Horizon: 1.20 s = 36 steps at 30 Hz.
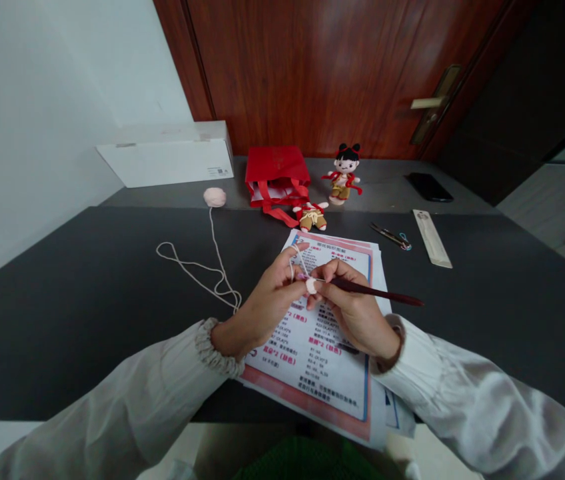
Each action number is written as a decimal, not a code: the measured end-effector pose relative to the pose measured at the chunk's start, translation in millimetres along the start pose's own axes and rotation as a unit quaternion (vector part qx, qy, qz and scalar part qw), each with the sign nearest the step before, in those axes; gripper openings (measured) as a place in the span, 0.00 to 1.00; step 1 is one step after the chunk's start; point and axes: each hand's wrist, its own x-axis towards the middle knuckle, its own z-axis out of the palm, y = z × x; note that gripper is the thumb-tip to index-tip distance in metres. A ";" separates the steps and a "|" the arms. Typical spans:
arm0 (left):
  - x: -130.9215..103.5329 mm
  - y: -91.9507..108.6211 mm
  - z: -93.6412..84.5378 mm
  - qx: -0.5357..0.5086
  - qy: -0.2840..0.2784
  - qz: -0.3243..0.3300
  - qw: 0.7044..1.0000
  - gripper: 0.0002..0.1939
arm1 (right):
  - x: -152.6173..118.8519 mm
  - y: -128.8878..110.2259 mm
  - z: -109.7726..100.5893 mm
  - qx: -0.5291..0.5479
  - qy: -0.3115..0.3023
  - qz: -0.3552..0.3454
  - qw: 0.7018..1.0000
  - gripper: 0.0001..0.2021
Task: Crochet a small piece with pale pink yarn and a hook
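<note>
A small pale pink crochet piece (311, 286) is pinched in my left hand (275, 293), with yarn looped around the raised index finger. My right hand (347, 300) grips a crochet hook (377, 291) by its dark brown handle. The hook's tip meets the crochet piece between both hands; the exact stitch is too small to make out. From my left hand the pale yarn (217, 267) trails over the table to a ball of yarn (214, 197). Printed pattern sheets (332, 380) lie beneath my hands.
A finished doll (345, 177) stands at the back, near a headless doll body (312, 216) and a red gift bag (277, 170). A white box (172, 157) is back left. Thread snips (391, 235), a long packet (431, 238) and a phone (430, 187) lie at right.
</note>
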 end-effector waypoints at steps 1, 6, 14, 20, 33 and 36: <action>-0.3 -0.1 -0.1 0.001 -0.001 0.000 1.000 0.33 | -0.3 0.7 -0.5 -0.003 -0.003 -0.005 1.000 0.13; -1.0 -1.1 -1.1 -0.001 -0.009 -0.005 1.000 0.34 | -0.2 3.7 -2.9 -0.020 -0.015 -0.024 0.999 0.13; 5.5 -10.7 -9.6 -0.016 0.003 -0.017 1.000 0.27 | 4.8 3.0 -8.0 -0.097 -0.003 -0.082 0.992 0.11; 5.5 -6.1 -9.3 -0.004 0.028 0.022 0.999 0.20 | 6.2 2.6 -12.0 -0.125 0.015 -0.095 0.988 0.10; 9.0 -5.1 -11.0 -0.034 -0.054 0.024 0.998 0.20 | 7.8 -3.9 -9.9 -0.038 -0.004 -0.035 0.999 0.11; 8.3 -3.0 -7.3 -0.079 -0.062 0.011 0.995 0.17 | 7.3 -7.1 -8.1 0.004 -0.014 -0.008 1.000 0.12</action>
